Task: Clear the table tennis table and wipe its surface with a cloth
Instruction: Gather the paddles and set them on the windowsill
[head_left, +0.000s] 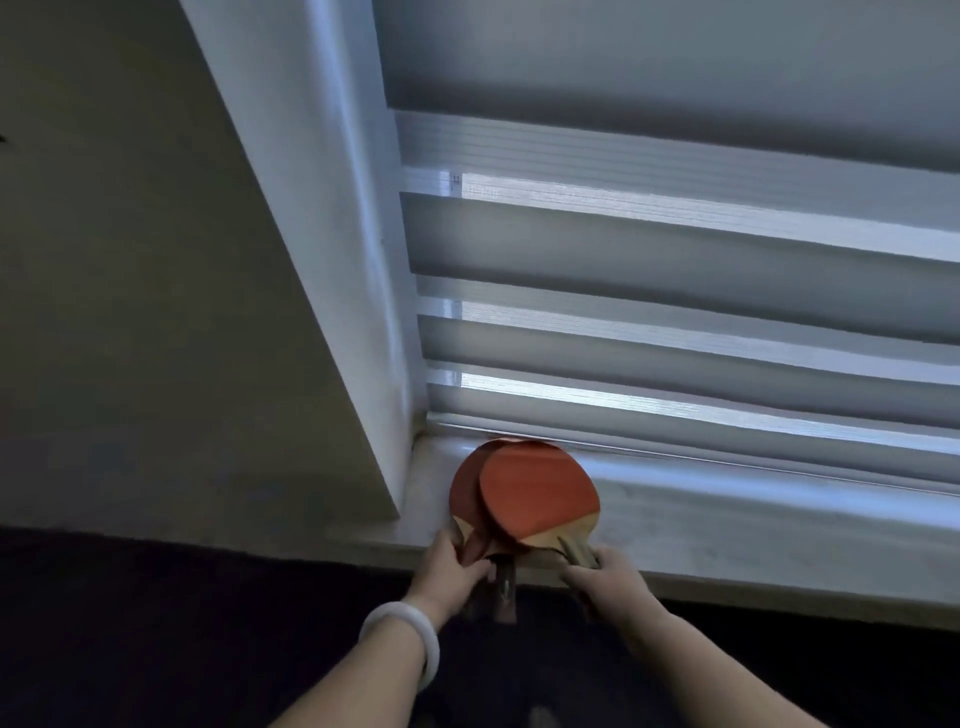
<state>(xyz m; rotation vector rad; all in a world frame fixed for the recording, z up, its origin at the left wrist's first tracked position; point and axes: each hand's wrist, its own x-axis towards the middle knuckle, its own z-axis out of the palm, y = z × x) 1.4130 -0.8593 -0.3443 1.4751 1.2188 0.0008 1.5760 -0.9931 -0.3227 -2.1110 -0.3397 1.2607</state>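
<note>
Two table tennis bats with red rubber faces and pale wooden necks lie stacked on the white window sill (701, 525), blades pointing at the glass and nearly touching the bottom rail of the blind. The upper bat (540, 499) sits a little to the right and covers most of the lower bat (464, 493), of which only a darker crescent shows on the left.

Two bare hands are on them. The left hand (452, 569), with one white bangle (402, 636) round the wrist, has its fingers curled about the base of the lower blade, just above a dark handle that juts over the sill's edge. The right hand (610, 577) pinches the wooden handle of the upper bat between thumb and fingers.

One striped grey-and-sheer roller blind (675, 249) fills the window, its right side cut off by the frame's edge. One white window jamb (332, 208) slants up on the left, beside a dim beige wall (130, 260).

Below the sill everything is near black and I cannot make out what is there.
</note>
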